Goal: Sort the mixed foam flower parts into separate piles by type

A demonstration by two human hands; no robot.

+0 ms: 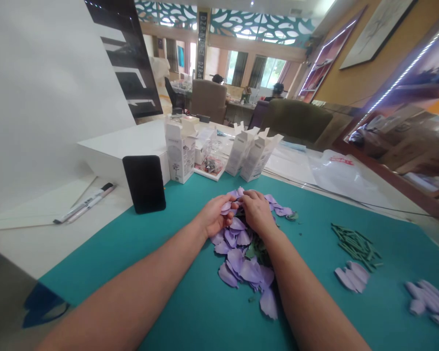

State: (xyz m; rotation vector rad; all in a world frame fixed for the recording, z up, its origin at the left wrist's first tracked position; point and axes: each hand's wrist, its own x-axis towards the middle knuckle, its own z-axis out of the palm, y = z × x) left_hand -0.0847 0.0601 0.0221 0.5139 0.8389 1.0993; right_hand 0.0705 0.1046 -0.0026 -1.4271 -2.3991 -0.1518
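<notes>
A heap of lilac petals (241, 265) lies on the teal mat, with green leafy pieces (258, 248) mixed in. Over its far end, my left hand (219, 214) is closed with a lilac petal between the fingers. My right hand (256, 210) is bent in close beside it, fingertips pinched near the left fingers. Whatever the right fingertips grip is hidden or too small to name. Some loose petals (282, 210) spread just beyond the right hand.
Green sticks (356, 246), a petal stack (352, 277) and lilac rolled pieces (429, 302) lie to the right. A black phone (144, 184) stands at the left near two pens (86, 204). White boxes (181, 151) and a small tray (219, 174) line the back edge.
</notes>
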